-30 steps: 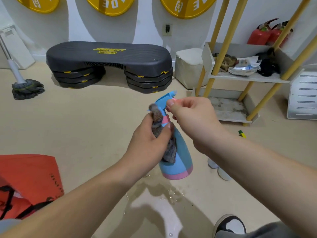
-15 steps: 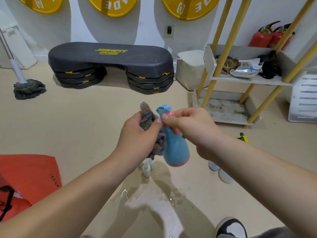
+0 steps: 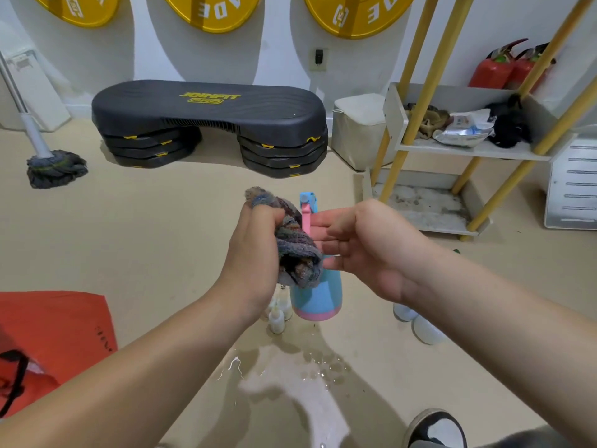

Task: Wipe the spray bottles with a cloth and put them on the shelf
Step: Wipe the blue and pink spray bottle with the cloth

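Noted blue-and-pink plastic spray bottle [image 3: 318, 295] upright, nozzle at 12 o'clock, left hand [image 3: 252, 253] at 9 clenching grey striped cloth [image 3: 295, 250] against neck, straight-fingered right hand [image 3: 365, 247] touching at 3, nearer yellow-legged shelf [image 3: 517, 153] at 2.

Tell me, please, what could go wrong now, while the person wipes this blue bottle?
1. The right hand has straight fingers that only touch the spray bottle. The left hand with the cloth may therefore be its only grip, and the bottle could slip and fall on the small bottles below.
2. The puddle on the floor lies near the shoe, so a step toward the shelf could slide.
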The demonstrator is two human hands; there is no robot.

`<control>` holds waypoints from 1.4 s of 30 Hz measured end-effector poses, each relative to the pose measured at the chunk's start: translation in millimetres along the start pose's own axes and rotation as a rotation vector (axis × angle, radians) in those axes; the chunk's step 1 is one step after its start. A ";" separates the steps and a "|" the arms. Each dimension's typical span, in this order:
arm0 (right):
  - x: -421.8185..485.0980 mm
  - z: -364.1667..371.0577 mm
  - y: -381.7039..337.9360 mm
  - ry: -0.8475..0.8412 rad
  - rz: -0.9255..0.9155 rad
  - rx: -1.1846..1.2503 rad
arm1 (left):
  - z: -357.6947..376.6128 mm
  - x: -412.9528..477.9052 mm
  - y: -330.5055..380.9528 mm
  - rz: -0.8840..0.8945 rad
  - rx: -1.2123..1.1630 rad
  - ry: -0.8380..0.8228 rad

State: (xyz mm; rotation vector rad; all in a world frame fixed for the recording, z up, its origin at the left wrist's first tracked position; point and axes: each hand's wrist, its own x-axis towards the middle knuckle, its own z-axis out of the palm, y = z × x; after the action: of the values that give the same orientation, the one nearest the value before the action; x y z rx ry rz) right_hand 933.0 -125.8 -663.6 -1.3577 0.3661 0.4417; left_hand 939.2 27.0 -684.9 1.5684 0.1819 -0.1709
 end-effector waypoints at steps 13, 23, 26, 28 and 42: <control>-3.1 13.4 10.1 0.000 -0.025 0.098 | -10.5 6.3 -3.9 0.406 1.015 -0.037; -5.5 -7.5 10.6 0.054 -0.047 -0.016 | -25.5 11.6 -31.7 0.254 1.098 -0.339; -8.3 -16.3 16.3 0.132 -0.035 -0.056 | -18.6 12.5 -33.3 0.279 1.125 -0.339; -7.8 -23.5 21.6 0.205 -0.036 -0.098 | -7.4 12.9 -36.5 0.300 1.152 -0.358; 10.6 -101.7 91.1 0.607 0.195 -0.429 | 77.9 11.2 -87.9 0.205 1.214 -0.635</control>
State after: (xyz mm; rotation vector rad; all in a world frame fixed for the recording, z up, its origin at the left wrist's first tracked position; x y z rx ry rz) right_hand 896.3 -210.9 -764.3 -1.8783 0.9495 0.2650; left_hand 931.1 -50.5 -773.5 2.6039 -0.7134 -0.6924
